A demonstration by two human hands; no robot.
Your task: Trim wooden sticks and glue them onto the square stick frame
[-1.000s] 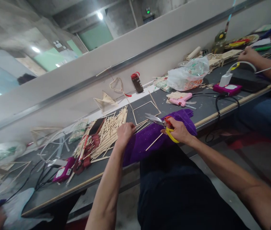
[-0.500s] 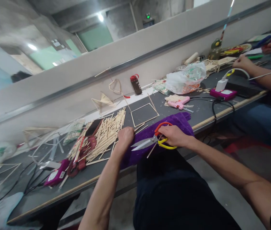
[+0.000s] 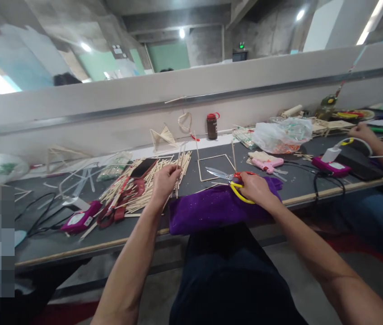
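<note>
- While the view has become more level since half a second ago, the left hand (image 3: 165, 180) has gone up from the edge of the purple cloth (image 3: 196, 214), and it is now in the middle of the frame, over the right border of the stick pile (image 3: 151, 192).
- Its fingers are closed in a pinch, with almost no opening, and they hold what seem to be thin sticks (image 3: 180, 155), standing nearly upright (the blur does not let me count them).
- The right hand (image 3: 256, 188), right of the centre, is closed around the handles of the scissors (image 3: 219, 174), one red and one yellow.
- The blades have turned: they were pointing to the lower left above the cloth, and now they point to the upper left, a little apart, with nothing visible between them.
- So the scissors and the held sticks are apart at this moment, and I judge that no cutting is being done.
- The stick frame (image 3: 199, 171) lies flat on the dark table (image 3: 120, 232), just above the blades, with two sticks rising from it; its shape looks unchanged.
- The pink glue gun (image 3: 270, 164) rests to the right of it, touched by neither hand.
</note>
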